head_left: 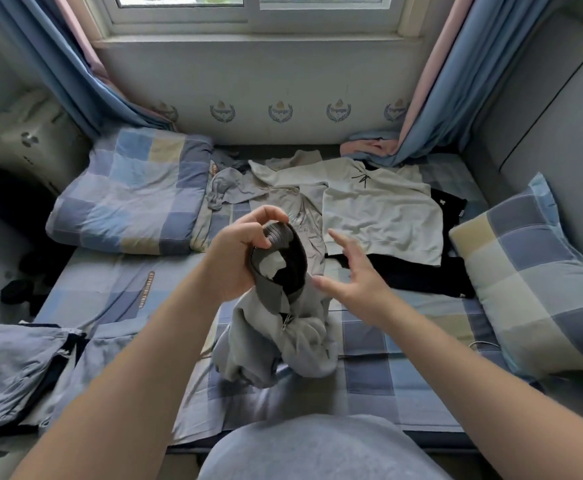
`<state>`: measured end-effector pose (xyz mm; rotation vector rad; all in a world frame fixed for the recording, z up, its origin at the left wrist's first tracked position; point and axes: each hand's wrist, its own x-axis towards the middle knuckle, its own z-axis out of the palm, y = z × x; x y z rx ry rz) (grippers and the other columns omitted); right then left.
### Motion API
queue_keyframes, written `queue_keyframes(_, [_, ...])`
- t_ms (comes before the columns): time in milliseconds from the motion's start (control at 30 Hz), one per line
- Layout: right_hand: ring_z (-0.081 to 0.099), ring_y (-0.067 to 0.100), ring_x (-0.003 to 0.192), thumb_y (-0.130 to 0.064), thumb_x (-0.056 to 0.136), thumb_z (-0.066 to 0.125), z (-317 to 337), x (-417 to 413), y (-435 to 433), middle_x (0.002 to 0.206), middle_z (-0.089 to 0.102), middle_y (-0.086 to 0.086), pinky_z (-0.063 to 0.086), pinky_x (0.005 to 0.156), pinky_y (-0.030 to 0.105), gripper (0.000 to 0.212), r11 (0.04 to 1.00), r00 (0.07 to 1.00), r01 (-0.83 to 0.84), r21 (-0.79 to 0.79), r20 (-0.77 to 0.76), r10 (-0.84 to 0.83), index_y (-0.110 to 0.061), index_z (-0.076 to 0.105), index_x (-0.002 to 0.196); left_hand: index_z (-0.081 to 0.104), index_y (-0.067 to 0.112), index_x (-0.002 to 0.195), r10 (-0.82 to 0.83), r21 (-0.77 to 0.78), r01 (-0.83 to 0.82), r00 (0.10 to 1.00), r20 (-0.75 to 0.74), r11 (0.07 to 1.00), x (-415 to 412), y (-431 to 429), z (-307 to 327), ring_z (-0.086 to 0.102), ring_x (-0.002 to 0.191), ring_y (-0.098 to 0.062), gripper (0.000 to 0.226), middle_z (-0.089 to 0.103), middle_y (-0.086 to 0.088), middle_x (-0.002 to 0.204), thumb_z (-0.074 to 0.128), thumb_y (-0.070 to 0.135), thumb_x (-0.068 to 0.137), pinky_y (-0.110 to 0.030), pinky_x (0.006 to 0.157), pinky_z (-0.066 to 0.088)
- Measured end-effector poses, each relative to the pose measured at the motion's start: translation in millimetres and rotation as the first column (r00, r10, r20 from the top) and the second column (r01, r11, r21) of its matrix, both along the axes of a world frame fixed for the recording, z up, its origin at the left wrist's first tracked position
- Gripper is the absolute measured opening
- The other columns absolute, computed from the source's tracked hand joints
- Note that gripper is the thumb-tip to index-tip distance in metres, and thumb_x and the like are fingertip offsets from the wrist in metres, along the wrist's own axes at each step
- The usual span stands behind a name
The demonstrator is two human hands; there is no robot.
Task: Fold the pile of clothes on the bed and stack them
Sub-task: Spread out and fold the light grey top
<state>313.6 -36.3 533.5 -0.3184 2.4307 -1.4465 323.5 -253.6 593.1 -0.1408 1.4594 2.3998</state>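
My left hand (240, 252) grips the ribbed collar of a grey zip-up jacket (283, 336), holding it up so the rest hangs crumpled onto the checked bed sheet (366, 372). My right hand (356, 275) hovers just right of the collar, fingers spread, holding nothing. Behind them lies the pile: a cream sweatshirt (383, 213) spread flat over a black garment (421, 275), and a grey garment (245, 188) to its left. A folded stack of blue and dark clothes (16, 368) sits at the near left.
A folded checked quilt (134, 192) lies at the back left and a checked pillow (539, 282) at the right. Blue and pink curtains (435, 98) hang at both sides of the window. A grey padded wall (542, 116) bounds the right side.
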Motion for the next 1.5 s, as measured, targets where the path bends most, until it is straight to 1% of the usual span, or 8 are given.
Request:
queue_keyframes(200, [0.068,0.01,0.088,-0.027,0.088,0.07,-30,-10,-50,0.093,0.074,-0.005,0.055,0.08,0.035,0.015,0.999,0.999,-0.033,0.027,0.027,0.032,-0.024,0.07,0.102,0.058,0.01,0.089,0.01,-0.175,-0.034,0.991,-0.135,0.984,-5,-20,30,0.053,0.064,-0.023,0.035,0.054,-0.014,0.08,0.043,-0.002,0.06,-0.026,0.054,0.045])
queue_keyframes(333, [0.046,0.014,0.057,-0.013,0.091,0.053,-24,-20,-44,0.062,0.055,0.001,0.035,0.057,0.035,0.017,0.99,0.992,0.084,0.112,-0.103,-0.072,-0.016,0.055,0.074,0.057,0.01,0.091,0.077,-0.43,-0.156,0.978,-0.196,0.889,-4,-45,32,0.045,0.055,-0.019,0.032,0.051,-0.015,0.078,0.046,-0.002,0.063,-0.025,0.048,0.036])
queue_keyframes(567, [0.036,0.017,0.064,-0.007,0.097,0.054,28,-30,-54,0.071,0.042,0.009,0.028,0.055,0.029,0.009,0.98,1.0,0.008,-0.199,0.004,-0.007,-0.004,0.052,0.089,0.06,0.02,0.112,-0.176,-0.932,-0.305,0.924,-0.339,0.193,-13,-89,23,0.05,0.062,-0.014,0.036,0.055,-0.003,0.074,0.057,-0.003,0.084,-0.022,0.057,0.039])
queue_keyframes(767, [0.054,0.018,0.074,-0.011,0.089,0.06,63,-60,-55,0.079,0.06,-0.001,0.037,0.062,0.028,0.01,0.923,0.923,0.045,0.383,-0.37,0.108,-0.019,0.064,0.092,0.067,0.01,0.074,-0.372,-0.926,-0.265,0.915,-0.154,-0.269,-45,-106,7,0.062,0.08,-0.036,0.01,0.064,-0.012,0.083,0.061,0.003,0.078,-0.039,0.069,0.056])
queue_keyframes(900, [0.055,0.024,0.091,-0.005,0.087,0.058,61,-69,-58,0.092,0.053,0.002,0.039,0.07,0.028,0.015,0.736,0.947,0.081,0.672,-0.282,0.153,-0.009,0.068,0.097,0.058,0.009,0.069,-0.424,-0.918,-0.164,0.906,0.004,-0.36,-58,-107,4,0.06,0.07,-0.033,0.011,0.055,-0.01,0.073,0.055,0.004,0.079,-0.039,0.06,0.055])
queue_keyframes(1100, [0.055,0.029,0.092,-0.006,0.087,0.052,45,-52,-64,0.091,0.056,0.006,0.044,0.074,0.034,0.016,0.703,0.993,0.105,0.704,-0.109,-0.039,-0.017,0.058,0.077,0.052,0.012,0.062,-0.428,-0.986,-0.093,0.903,-0.024,-0.14,-55,-134,-15,0.054,0.073,-0.029,0.017,0.052,-0.005,0.075,0.053,0.007,0.078,-0.029,0.056,0.039])
queue_keyframes(1300, [0.056,0.03,0.101,-0.011,0.102,0.043,50,-34,-72,0.118,0.062,0.015,0.045,0.077,0.031,0.029,0.885,0.925,0.236,0.402,0.187,-0.331,0.002,0.061,0.121,0.061,0.007,0.065,-0.123,-0.648,0.067,0.992,-0.042,0.759,-40,-144,-42,0.047,0.055,-0.017,0.024,0.055,0.001,0.054,0.039,0.011,0.058,-0.027,0.052,0.031])
queue_keyframes(1500, [0.057,0.014,0.082,-0.025,0.103,0.044,69,-17,-69,0.104,0.066,0.009,0.045,0.078,0.03,0.022,0.942,0.914,0.283,0.182,0.246,-0.322,-0.018,0.062,0.092,0.059,-0.006,0.086,-0.131,-0.566,0.011,0.977,-0.171,0.824,-11,-142,-32,0.045,0.062,-0.02,0.036,0.051,-0.009,0.068,0.037,0.013,0.065,-0.03,0.056,0.03])
